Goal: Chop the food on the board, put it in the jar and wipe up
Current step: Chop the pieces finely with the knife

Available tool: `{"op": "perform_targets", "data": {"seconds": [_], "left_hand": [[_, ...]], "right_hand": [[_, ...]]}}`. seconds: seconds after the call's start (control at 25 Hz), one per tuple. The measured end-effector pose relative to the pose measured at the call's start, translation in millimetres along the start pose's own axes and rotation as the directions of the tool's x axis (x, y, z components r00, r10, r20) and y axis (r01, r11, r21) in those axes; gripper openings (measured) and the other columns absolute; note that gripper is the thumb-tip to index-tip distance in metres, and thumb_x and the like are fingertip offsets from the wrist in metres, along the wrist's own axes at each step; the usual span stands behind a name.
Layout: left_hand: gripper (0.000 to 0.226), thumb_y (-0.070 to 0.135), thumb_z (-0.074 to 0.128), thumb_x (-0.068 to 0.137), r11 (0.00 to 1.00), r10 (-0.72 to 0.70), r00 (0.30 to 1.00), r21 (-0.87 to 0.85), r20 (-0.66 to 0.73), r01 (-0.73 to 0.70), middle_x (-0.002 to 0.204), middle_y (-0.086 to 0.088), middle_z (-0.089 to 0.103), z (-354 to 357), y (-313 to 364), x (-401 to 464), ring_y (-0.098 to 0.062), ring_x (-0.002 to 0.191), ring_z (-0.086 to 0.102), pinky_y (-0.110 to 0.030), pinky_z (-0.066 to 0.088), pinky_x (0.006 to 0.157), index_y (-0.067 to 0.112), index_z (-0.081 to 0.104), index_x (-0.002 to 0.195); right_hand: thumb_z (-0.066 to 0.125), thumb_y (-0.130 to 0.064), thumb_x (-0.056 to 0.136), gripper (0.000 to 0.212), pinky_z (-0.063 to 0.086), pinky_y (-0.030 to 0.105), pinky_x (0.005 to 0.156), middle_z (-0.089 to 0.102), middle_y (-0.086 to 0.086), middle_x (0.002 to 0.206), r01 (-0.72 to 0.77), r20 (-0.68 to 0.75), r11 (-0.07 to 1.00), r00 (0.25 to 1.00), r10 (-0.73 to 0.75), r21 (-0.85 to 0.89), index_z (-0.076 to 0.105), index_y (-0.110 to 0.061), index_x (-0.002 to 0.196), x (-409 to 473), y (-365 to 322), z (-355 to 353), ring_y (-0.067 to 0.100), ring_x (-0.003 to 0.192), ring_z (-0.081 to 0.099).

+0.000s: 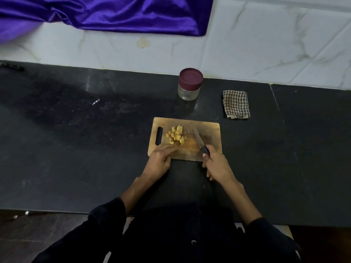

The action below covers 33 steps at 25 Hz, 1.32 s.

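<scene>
Head view: my right hand (215, 164) grips the knife (201, 142); my left hand (159, 158), fingers loosely bent, rests on the board (209, 130) just before the chopped food (176, 135). Beyond my hands the jar (190, 84) is lidded and the cloth (236, 104) unused, so filling and wiping remain.

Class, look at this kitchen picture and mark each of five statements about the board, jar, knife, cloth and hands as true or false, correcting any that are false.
1. The jar has its lid on. True.
2. The right hand holds the knife by its handle. True.
3. The chopped food lies inside the jar. False: it sits in a pile on the cutting board.
4. The checked cloth is spread over the board. False: it lies folded on the counter, beyond the board and to the right of the jar.
5. The left hand rests at the near edge of the board, its fingers reaching toward the food. True.
</scene>
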State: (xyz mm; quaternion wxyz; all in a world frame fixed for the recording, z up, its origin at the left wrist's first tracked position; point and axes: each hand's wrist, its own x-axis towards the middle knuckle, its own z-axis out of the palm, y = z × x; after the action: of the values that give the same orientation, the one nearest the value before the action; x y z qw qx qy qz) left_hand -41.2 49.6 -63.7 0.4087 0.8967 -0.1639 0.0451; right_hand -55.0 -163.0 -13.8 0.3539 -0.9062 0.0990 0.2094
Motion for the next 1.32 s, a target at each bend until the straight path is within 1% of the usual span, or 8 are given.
{"op": "perform_targets", "data": {"seconds": [0.12,0.28,0.48,0.68,0.84,1.12,1.2,1.32], "left_hand": [[0.031,0.012,0.061,0.09,0.994,-0.059,0.998,0.088,-0.028,0.062,0.112,-0.002,0.057,-1.4,10.8,23.3,-0.012,0.099,0.047,-0.019,0.041,0.089,0.014,0.064,0.121],[0.041,0.027,0.065,0.088,0.943,-0.145,0.989,0.304,0.015,0.134,0.115,-0.007,0.049,4.5,20.4,52.9,-0.021,0.102,0.043,-0.034,0.044,0.092,0.018,0.059,0.128],[0.034,0.027,0.063,0.089,0.911,-0.135,0.987,0.402,0.088,0.088,0.123,-0.006,0.045,7.9,23.0,59.7,-0.022,0.11,0.041,-0.034,0.039,0.099,0.022,0.062,0.123],[0.026,0.019,0.067,0.086,0.926,-0.125,0.99,0.367,0.071,0.091,0.122,-0.006,0.045,9.7,22.7,59.3,-0.022,0.11,0.043,-0.037,0.042,0.098,0.018,0.066,0.111],[0.02,0.01,0.066,0.084,0.954,-0.071,0.997,0.293,0.037,0.057,0.115,-0.007,0.05,10.0,21.6,57.9,-0.021,0.105,0.044,-0.035,0.046,0.092,0.015,0.07,0.103],[0.017,0.003,0.065,0.084,0.991,-0.017,0.998,0.135,0.054,0.009,0.098,-0.005,0.07,-0.7,35.9,62.8,-0.019,0.102,0.059,-0.03,0.049,0.09,0.01,0.073,0.098],[0.016,0.006,0.065,0.085,0.997,-0.047,0.995,0.07,0.089,0.04,0.097,-0.002,0.071,0.6,45.2,68.9,-0.013,0.095,0.063,-0.028,0.051,0.089,0.01,0.073,0.099],[0.014,0.011,0.062,0.089,0.99,-0.141,0.962,0.032,0.235,0.138,0.098,0.001,0.071,13.1,59.0,85.5,-0.007,0.09,0.064,-0.026,0.053,0.085,0.013,0.072,0.099]], "right_hand": [[0.037,-0.026,0.105,0.03,0.058,0.035,0.053,0.066,0.005,0.089,0.009,-0.017,0.998,1.0,-0.008,0.058,0.043,-0.029,0.134,13.2,4.2,-6.1,0.017,0.058,0.063],[0.037,-0.026,0.105,0.031,0.059,0.037,0.057,0.066,0.007,0.088,-0.02,-0.029,0.993,0.999,0.024,0.116,0.043,-0.028,0.135,21.5,7.8,-5.3,0.019,0.06,0.064],[0.038,-0.027,0.105,0.033,0.058,0.032,0.055,0.066,0.006,0.089,-0.019,-0.043,0.988,0.999,0.026,0.153,0.041,-0.028,0.138,22.9,12.0,-1.5,0.017,0.059,0.063],[0.037,-0.027,0.106,0.032,0.058,0.033,0.055,0.068,0.006,0.087,-0.013,-0.049,0.989,0.999,0.02,0.145,0.041,-0.028,0.138,23.3,14.1,-0.7,0.018,0.058,0.064],[0.037,-0.027,0.106,0.035,0.051,0.025,0.049,0.066,0.005,0.088,-0.017,-0.055,0.99,0.998,0.024,0.137,0.039,-0.026,0.141,22.4,13.5,-0.8,0.016,0.056,0.062],[0.037,-0.027,0.106,0.036,0.051,0.026,0.05,0.067,0.006,0.086,-0.025,-0.057,0.984,0.998,0.035,0.176,0.039,-0.025,0.142,22.5,14.0,-0.3,0.017,0.055,0.062],[0.038,-0.025,0.106,0.034,0.049,0.025,0.048,0.066,0.007,0.086,-0.024,-0.052,0.974,0.998,0.037,0.227,0.041,-0.025,0.139,23.0,15.4,-0.4,0.017,0.055,0.061],[0.04,-0.018,0.105,0.028,0.048,0.029,0.045,0.063,0.006,0.077,-0.036,-0.059,0.899,0.996,0.068,0.436,0.049,-0.019,0.131,24.3,19.3,-3.4,0.016,0.05,0.056]]}}
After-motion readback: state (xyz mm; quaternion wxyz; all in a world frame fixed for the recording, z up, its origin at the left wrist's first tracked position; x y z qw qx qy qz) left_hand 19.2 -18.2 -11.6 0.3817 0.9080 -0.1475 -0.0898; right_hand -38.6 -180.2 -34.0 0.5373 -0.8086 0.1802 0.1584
